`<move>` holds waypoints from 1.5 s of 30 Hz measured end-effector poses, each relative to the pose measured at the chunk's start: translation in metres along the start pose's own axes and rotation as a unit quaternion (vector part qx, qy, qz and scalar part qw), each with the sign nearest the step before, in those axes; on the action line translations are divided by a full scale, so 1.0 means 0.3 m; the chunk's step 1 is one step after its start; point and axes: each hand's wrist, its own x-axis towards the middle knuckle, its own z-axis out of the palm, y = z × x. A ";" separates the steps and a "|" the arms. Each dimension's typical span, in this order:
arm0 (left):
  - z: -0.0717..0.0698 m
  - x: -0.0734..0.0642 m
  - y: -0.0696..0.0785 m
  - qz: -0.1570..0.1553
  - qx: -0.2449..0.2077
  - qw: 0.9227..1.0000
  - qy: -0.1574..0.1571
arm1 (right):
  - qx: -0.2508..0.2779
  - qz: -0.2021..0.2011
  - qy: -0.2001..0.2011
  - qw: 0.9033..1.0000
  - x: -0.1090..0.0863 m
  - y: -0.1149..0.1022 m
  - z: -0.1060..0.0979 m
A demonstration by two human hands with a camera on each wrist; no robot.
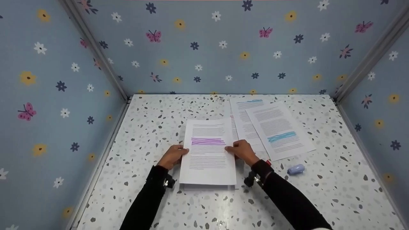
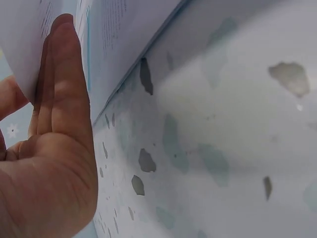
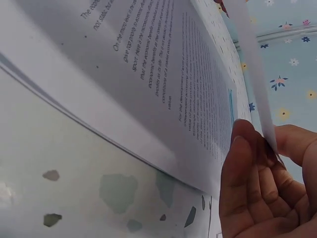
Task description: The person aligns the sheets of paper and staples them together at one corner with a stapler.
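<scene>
Both hands pinch a printed sheet of paper by its side edges, thumbs on top and fingers underneath. Purple highlighter strokes cross its upper half. My left hand is at the left edge and my right hand at the right edge. In the right wrist view the held sheet is raised above another printed page lying on the table. That lower page also shows in the left wrist view, with a blue line; the head view hides most of it.
Several loose printed sheets overlap at the back right; the top sheet carries blue highlighting. A lilac highlighter lies on the speckled table, right of my right wrist. Floral panels stand behind and at both sides.
</scene>
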 end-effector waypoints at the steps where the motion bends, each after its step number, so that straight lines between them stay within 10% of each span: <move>1: 0.000 0.002 -0.001 -0.003 0.003 1.000 0.001 | 0.000 -0.001 0.002 1.000 0.000 0.000 0.000; 45: 0.015 -0.003 -0.032 -0.002 0.149 0.985 0.083 | -0.101 -0.042 0.060 0.992 -0.013 0.061 -0.019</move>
